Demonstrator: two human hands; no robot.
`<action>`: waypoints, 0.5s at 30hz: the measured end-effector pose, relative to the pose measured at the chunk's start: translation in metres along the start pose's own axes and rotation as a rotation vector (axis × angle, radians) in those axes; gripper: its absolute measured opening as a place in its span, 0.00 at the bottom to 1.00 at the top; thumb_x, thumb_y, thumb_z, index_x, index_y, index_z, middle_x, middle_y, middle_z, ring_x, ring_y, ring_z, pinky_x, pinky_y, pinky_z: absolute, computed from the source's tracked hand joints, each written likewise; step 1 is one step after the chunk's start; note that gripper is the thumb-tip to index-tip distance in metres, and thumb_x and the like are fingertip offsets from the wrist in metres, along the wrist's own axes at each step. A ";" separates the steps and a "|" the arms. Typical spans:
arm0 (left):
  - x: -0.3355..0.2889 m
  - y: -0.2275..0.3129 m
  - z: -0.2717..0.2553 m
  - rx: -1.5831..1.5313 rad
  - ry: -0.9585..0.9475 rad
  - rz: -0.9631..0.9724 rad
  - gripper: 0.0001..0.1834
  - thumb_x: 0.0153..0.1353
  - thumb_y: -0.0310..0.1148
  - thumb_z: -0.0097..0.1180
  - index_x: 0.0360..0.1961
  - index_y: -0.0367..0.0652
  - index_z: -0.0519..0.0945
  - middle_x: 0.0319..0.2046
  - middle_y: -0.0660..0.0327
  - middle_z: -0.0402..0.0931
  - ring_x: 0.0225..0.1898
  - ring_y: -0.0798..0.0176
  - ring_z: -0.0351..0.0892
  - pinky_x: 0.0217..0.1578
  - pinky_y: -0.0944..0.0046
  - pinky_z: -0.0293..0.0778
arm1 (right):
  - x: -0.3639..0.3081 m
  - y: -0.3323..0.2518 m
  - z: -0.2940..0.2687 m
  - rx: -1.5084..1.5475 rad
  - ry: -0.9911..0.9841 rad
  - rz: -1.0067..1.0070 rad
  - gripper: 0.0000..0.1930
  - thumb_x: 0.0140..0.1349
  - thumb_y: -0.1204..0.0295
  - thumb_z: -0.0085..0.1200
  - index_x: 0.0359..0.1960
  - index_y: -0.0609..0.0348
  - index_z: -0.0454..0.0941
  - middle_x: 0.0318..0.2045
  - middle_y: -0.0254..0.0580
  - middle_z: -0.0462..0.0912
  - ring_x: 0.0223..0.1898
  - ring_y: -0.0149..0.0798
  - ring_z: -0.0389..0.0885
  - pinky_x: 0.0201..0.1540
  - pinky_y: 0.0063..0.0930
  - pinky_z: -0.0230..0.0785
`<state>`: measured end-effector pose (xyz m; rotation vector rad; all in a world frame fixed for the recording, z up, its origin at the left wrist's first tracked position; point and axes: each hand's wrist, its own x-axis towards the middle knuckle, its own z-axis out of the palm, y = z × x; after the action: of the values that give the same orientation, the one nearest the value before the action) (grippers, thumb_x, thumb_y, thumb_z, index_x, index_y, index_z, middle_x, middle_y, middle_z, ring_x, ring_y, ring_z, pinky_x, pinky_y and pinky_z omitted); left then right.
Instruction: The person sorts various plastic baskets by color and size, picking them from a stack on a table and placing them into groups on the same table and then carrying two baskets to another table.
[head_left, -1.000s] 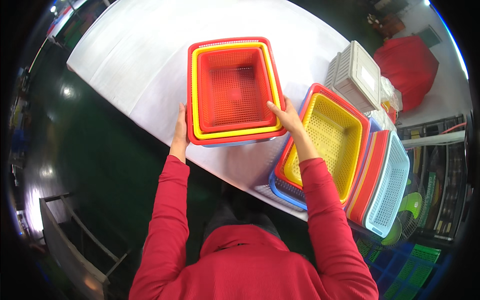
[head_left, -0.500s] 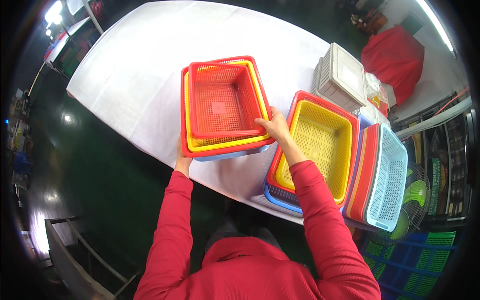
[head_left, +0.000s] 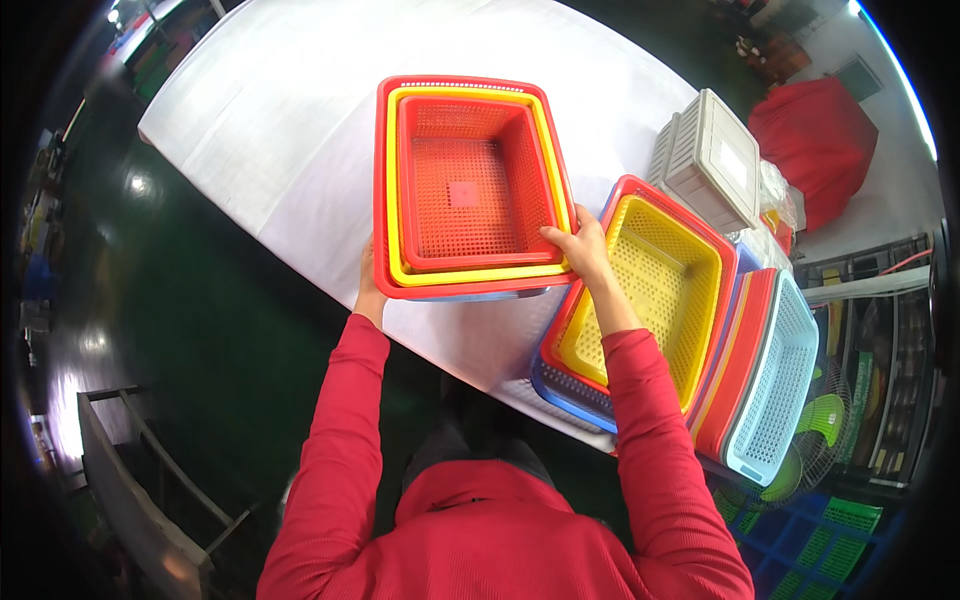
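Both my hands hold a nested stack of plastic baskets over the white-covered table. Innermost is a red mesh basket (head_left: 465, 235), set within a yellow basket (head_left: 394, 190), which sits in a larger red basket (head_left: 381, 150). A blue edge shows beneath them. My left hand (head_left: 369, 288) grips the stack's near left side, its fingers mostly hidden. At the right side my right hand (head_left: 585, 247) is closed on the rims, thumb over the inner edge. Just right of that hand lies another stack, a yellow basket (head_left: 650, 280) inside a red basket (head_left: 725, 235), with blue below.
A tilted row of baskets ends in a light blue basket (head_left: 775, 385) at the table's right edge. Behind it stand grey lidded bins (head_left: 725, 160) on the white tablecloth (head_left: 290, 130). A green fan (head_left: 822, 420) is beyond the edge. A metal frame (head_left: 150, 500) stands at lower left.
The basket stack has turned slightly and sits straighter, with the inner baskets lined up more evenly. My hands keep their hold, and the view has shifted a little.
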<state>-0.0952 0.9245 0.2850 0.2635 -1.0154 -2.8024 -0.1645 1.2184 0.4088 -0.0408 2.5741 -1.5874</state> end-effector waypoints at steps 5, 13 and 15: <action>-0.008 0.014 0.020 0.006 -0.041 -0.025 0.19 0.61 0.26 0.41 0.54 0.36 0.64 0.47 0.58 0.70 0.43 0.65 0.74 0.44 0.65 0.72 | -0.013 -0.006 0.007 -0.144 0.110 -0.032 0.22 0.42 0.70 0.59 0.40 0.67 0.72 0.31 0.51 0.80 0.33 0.42 0.79 0.39 0.30 0.70; -0.010 0.008 0.030 0.060 0.169 -0.065 0.19 0.61 0.28 0.41 0.54 0.36 0.64 0.48 0.58 0.69 0.45 0.63 0.72 0.46 0.64 0.70 | -0.010 0.013 0.010 -0.359 0.149 -0.034 0.26 0.42 0.65 0.59 0.44 0.64 0.70 0.39 0.55 0.75 0.44 0.48 0.72 0.46 0.37 0.65; -0.006 0.003 0.014 0.132 0.151 -0.035 0.18 0.62 0.31 0.39 0.52 0.36 0.66 0.46 0.56 0.70 0.44 0.60 0.72 0.45 0.61 0.71 | -0.007 0.014 0.012 -0.404 0.208 -0.059 0.28 0.41 0.64 0.60 0.46 0.63 0.68 0.40 0.56 0.73 0.45 0.50 0.70 0.48 0.38 0.64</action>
<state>-0.0925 0.9325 0.2983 0.5051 -1.1710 -2.6999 -0.1554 1.2148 0.3913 0.0137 3.0421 -1.1128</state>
